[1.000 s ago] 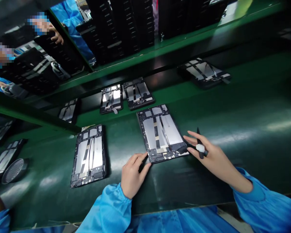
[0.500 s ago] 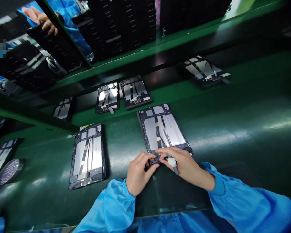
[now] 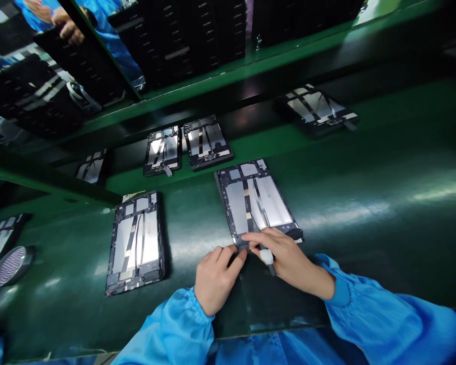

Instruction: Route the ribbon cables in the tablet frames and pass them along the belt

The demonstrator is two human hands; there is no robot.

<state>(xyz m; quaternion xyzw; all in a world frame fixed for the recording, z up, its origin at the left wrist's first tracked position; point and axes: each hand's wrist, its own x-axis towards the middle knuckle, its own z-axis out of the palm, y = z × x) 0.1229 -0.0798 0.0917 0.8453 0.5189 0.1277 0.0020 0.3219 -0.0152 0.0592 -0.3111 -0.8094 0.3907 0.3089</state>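
An opened tablet chassis [image 3: 255, 202] lies on the green belt in front of me, silver plates and flat cables showing. My left hand [image 3: 215, 277] rests at its near left corner, fingers curled, fingertips touching the frame edge. My right hand [image 3: 285, 257] lies over the near edge of the chassis, fingers pinched against the bottom board, with a thin black tool with a white band [image 3: 268, 257] held between the fingers.
A second open chassis [image 3: 136, 241] lies to the left. Two more [image 3: 162, 150] [image 3: 206, 141] sit farther back, another at the right rear [image 3: 315, 109]. A round metal mesh object [image 3: 8, 265] sits far left. Black trays [image 3: 197, 35] fill the shelf above.
My right hand moved from the chassis's right corner onto its near edge, turning the black tool downward. My left hand stayed at the near left corner. The view shifted slightly.
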